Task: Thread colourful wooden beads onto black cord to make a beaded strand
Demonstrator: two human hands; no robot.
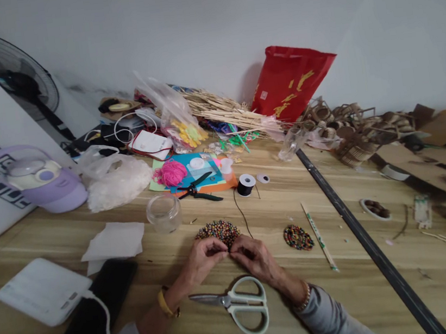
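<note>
A coil of multicoloured beads (218, 232) lies on the table just behind my fingertips. My left hand (204, 260) is closed in a pinch at the near edge of these beads. Almost touching it, my right hand (256, 260) pinches too, fingertips meeting the left ones. Something small and dark shows between them, too small to name. Black cord runs from a spool (245, 185) down toward my right hand. Scissors with pale handles (246, 301) lie in front of my hands, blades pointing left. A second ring of beads (298, 237) rests to the right.
A clear jar (164, 213), green-handled pliers (199, 188) and pink yarn (171, 172) stand behind the hands. A white power bank (44, 292) with a cable is at left. To the right are a patterned stick (319, 236), a dark strip (354, 226) and a dish (375, 209).
</note>
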